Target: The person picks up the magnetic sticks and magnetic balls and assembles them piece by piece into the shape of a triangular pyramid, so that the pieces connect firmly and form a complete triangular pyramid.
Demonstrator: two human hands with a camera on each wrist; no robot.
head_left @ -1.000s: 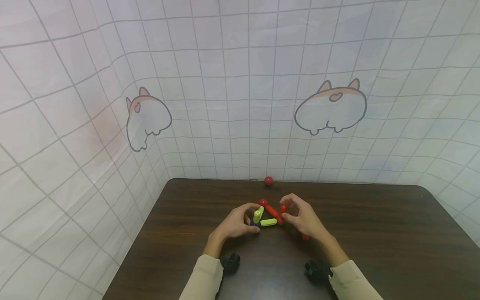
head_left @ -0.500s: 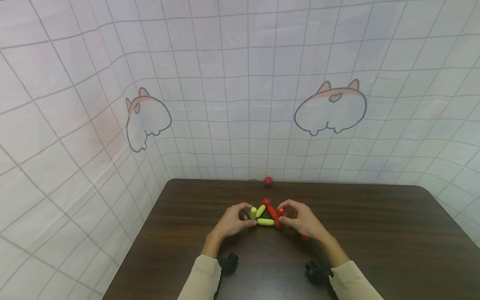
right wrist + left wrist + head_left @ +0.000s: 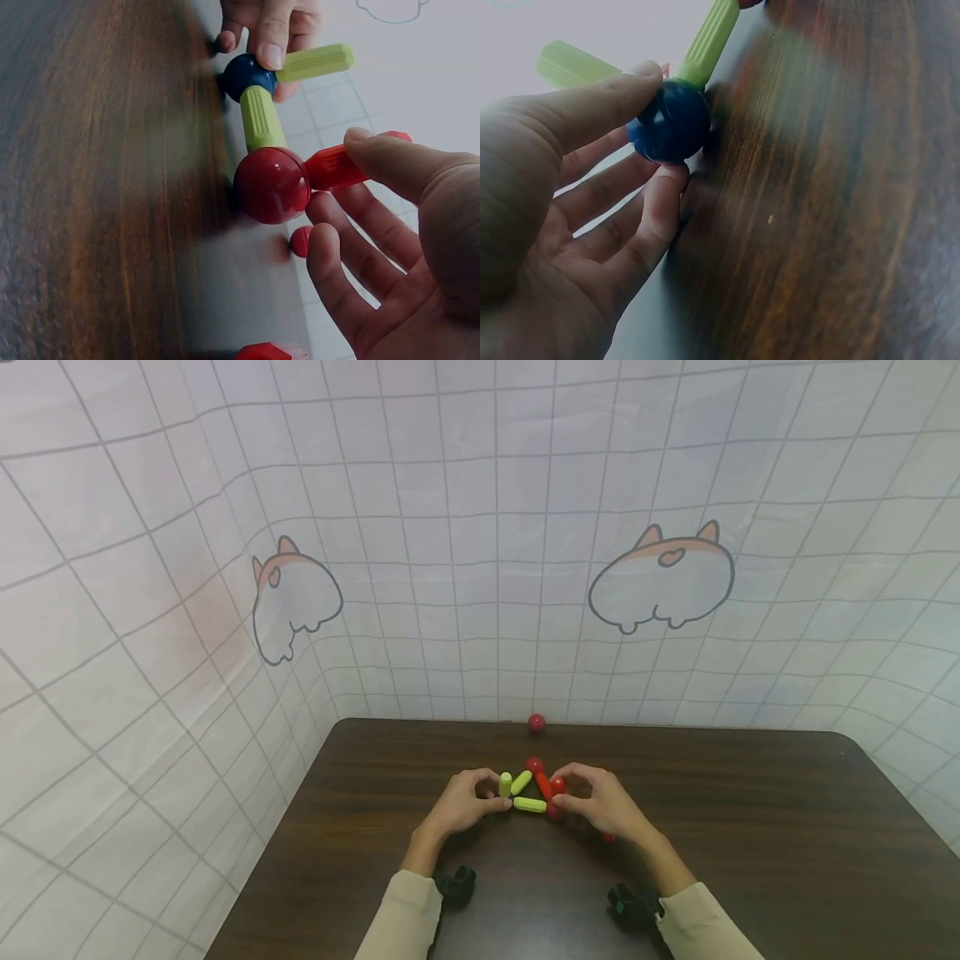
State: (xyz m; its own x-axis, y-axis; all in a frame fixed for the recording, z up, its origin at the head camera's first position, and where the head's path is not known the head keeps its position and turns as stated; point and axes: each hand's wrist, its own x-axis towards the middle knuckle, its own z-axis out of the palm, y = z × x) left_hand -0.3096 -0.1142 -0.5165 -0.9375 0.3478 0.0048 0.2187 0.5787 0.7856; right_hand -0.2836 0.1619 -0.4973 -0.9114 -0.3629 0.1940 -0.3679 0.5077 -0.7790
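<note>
My left hand [image 3: 463,800] grips a dark blue ball [image 3: 676,124] between thumb and fingers. From that ball a yellow-green rod [image 3: 506,784] stands upright. Another yellow-green rod [image 3: 262,118] runs from it to a red ball [image 3: 270,186] on the right. My right hand [image 3: 606,800] pinches an upright red rod [image 3: 334,166] set in this red ball. A second red ball [image 3: 535,765] forms the far corner of a triangle, with a red rod [image 3: 543,786] on its right side and a yellow-green rod [image 3: 521,782] on its left.
A loose red ball [image 3: 536,722] lies at the table's back edge, by the grid-patterned cloth wall [image 3: 495,610]. Beside my right wrist, partly covered by it, is a red piece [image 3: 608,837]. Dark wood tabletop [image 3: 750,827] spreads to both sides.
My left hand has drawn the blue ball and its upright rod left and slightly back. My right hand has shifted a little left with the red rod. The far red ball has slid slightly right.
</note>
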